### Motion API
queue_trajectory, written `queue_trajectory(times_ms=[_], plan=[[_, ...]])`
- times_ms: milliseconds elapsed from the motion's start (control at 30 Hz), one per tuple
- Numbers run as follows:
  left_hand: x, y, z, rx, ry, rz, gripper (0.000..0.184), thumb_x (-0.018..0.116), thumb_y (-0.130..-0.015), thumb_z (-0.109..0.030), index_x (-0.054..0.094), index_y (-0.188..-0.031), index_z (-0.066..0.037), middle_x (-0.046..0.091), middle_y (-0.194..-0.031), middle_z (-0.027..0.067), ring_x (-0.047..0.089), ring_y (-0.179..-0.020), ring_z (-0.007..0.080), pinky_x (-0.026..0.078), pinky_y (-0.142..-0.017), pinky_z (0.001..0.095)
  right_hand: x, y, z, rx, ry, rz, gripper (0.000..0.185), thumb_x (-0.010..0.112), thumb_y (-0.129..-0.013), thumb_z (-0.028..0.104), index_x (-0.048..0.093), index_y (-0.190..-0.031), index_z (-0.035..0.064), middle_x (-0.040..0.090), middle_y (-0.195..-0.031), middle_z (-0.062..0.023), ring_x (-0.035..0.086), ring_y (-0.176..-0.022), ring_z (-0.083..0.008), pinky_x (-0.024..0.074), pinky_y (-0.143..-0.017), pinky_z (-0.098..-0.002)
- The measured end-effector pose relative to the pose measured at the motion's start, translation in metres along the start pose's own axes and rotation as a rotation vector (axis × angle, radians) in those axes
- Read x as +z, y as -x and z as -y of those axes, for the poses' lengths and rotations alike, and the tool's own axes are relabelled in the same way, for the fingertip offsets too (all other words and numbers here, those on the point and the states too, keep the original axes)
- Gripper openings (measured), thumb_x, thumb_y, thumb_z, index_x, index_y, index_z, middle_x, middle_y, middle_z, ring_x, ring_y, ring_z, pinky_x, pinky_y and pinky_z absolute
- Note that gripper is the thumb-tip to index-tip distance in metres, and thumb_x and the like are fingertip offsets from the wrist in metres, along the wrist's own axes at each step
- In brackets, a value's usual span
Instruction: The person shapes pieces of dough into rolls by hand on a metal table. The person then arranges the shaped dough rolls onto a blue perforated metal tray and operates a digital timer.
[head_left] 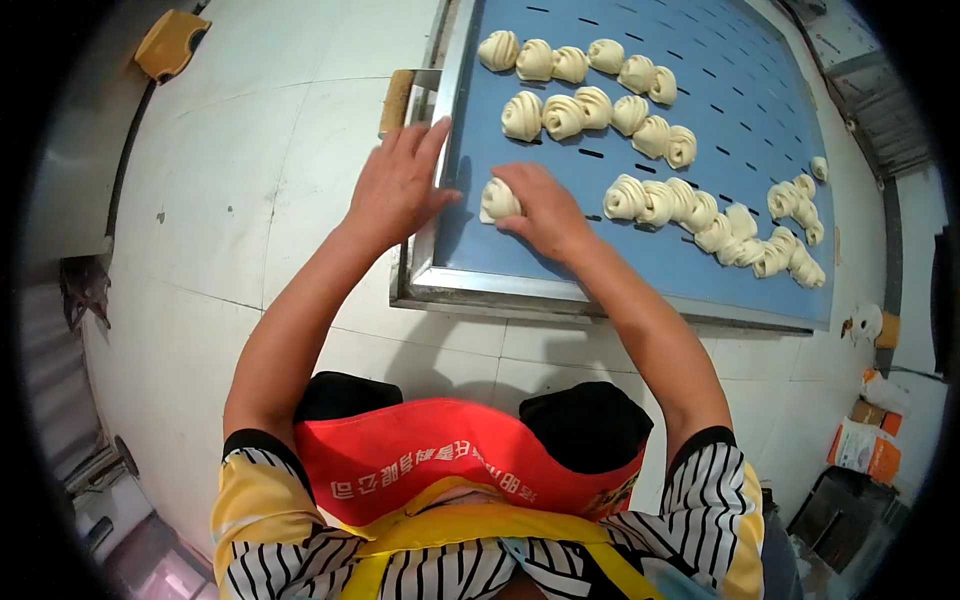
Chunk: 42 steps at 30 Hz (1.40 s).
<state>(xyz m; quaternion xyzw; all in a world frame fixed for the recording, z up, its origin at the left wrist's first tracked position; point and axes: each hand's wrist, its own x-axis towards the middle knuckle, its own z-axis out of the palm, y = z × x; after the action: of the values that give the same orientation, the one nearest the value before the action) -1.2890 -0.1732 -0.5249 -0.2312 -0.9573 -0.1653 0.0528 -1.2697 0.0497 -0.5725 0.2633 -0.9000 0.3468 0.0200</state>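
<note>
A large blue slotted tray [740,150] with a metal frame lies in front of me, bearing rows of pale twisted dough rolls. My right hand [545,212] curls its thumb and fingers around one twisted dough roll [498,202] near the tray's left front corner. The roll appears to rest on the blue surface. Over the tray's left edge, my left hand [395,190] holds nothing, its fingers apart and its thumb pointing toward that roll. Two rows of dough rolls [562,117] sit farther back. Another group [705,225] lies to the right of my right hand.
A wooden-gripped handle [397,103] juts from the tray's left side. On the pale tiled floor, a yellow stool [172,45] stands at upper left. Boxes and an orange-and-white package [865,448] lie at right. A red apron [430,455] covers my lap.
</note>
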Motion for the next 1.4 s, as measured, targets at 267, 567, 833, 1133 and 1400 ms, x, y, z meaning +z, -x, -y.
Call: queue_trajectory(times_ms=[267, 567, 833, 1133, 1400], plan=[[-0.005, -0.002, -0.012, 0.153, 0.025, -0.047, 0.079, 0.079, -0.068, -0.020, 0.040, -0.135, -0.007, 0.052, -0.121, 0.0153, 0.050, -0.112, 0.0310, 0.044, -0.095, 0.0403, -0.047, 0.000, 0.009, 0.024, 0.210, 0.048, 0.074, 0.083, -0.059, 0.022, 0.052, -0.125, 0.0099, 0.055, -0.122, -0.0104, 0.049, -0.116, -0.0290, 0.0320, -0.101, -0.0485], [0.050, -0.016, -0.046, 0.173, -0.044, 0.234, 0.062, 0.071, -0.071, -0.012, 0.047, -0.126, 0.003, 0.055, -0.104, 0.0132, 0.052, -0.101, 0.0301, 0.048, -0.087, 0.0364, -0.080, 0.056, -0.051, 0.085, 0.394, 0.138, 0.060, 0.079, -0.061, 0.011, 0.056, -0.116, 0.0074, 0.057, -0.113, -0.0114, 0.052, -0.107, -0.0315, 0.0374, -0.098, -0.0450], [0.057, -0.010, -0.037, 0.221, 0.038, 0.107, 0.063, 0.069, -0.069, -0.006, 0.046, -0.127, 0.000, 0.053, -0.105, 0.0142, 0.053, -0.099, 0.0309, 0.048, -0.085, 0.0372, -0.051, 0.044, -0.023, 0.074, 0.180, 0.073, 0.069, 0.080, -0.059, 0.008, 0.050, -0.121, 0.0038, 0.056, -0.115, -0.0141, 0.050, -0.106, -0.0354, 0.0432, -0.091, -0.0418], [0.056, -0.010, -0.040, 0.210, 0.041, 0.118, 0.062, 0.068, -0.069, -0.005, 0.047, -0.127, 0.001, 0.052, -0.103, 0.0151, 0.053, -0.097, 0.0309, 0.048, -0.084, 0.0370, -0.042, 0.033, -0.029, 0.040, 0.174, 0.067, 0.064, 0.079, -0.061, 0.006, 0.054, -0.120, 0.0032, 0.060, -0.109, -0.0138, 0.052, -0.104, -0.0346, 0.0444, -0.091, -0.0395], [0.034, -0.012, -0.058, 0.295, -0.091, -0.006, 0.071, 0.078, -0.067, -0.021, 0.047, -0.127, 0.000, 0.053, -0.115, 0.0144, 0.049, -0.110, 0.0305, 0.045, -0.092, 0.0386, -0.065, 0.035, -0.008, 0.164, 0.256, 0.013, 0.071, 0.081, -0.060, 0.010, 0.052, -0.125, 0.0077, 0.057, -0.121, -0.0135, 0.050, -0.113, -0.0326, 0.0430, -0.094, -0.0391]])
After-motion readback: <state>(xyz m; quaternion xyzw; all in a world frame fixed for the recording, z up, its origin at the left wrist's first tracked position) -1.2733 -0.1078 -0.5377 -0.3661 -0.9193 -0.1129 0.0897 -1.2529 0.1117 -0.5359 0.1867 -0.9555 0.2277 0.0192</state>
